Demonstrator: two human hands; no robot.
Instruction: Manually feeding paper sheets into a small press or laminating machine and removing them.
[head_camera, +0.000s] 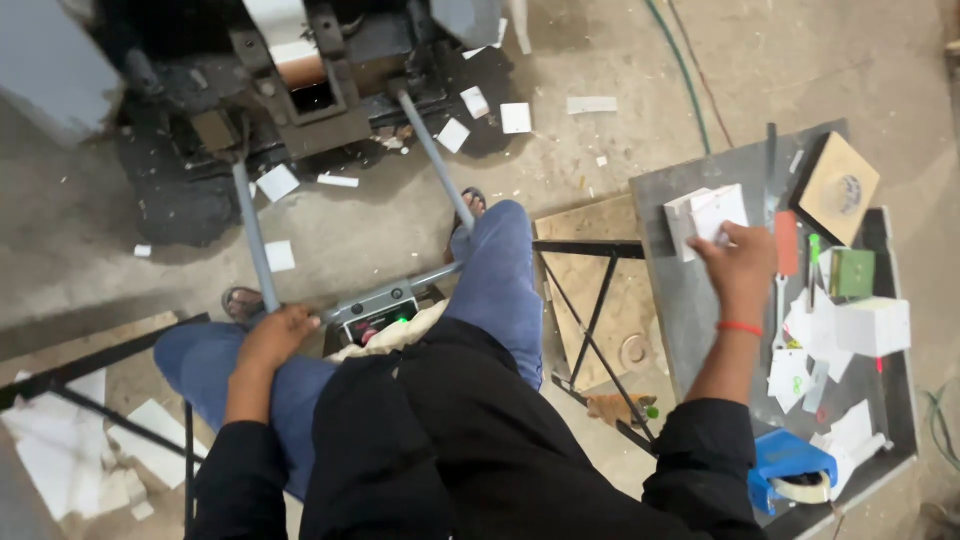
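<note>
Concrete floor lay littered with paper scraps. Right hand pinched a stack of white cards, fingertips hidden. Left hand rested loosely curled on the knee, empty.

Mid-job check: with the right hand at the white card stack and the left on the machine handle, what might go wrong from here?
The right hand reaches sideways to the white card stack near the side table corner; cards may slide off. The left hand rests by the machine's handle bar; an unintended push might move it. Loose cards on the floor near the feet may cause slipping.
</note>
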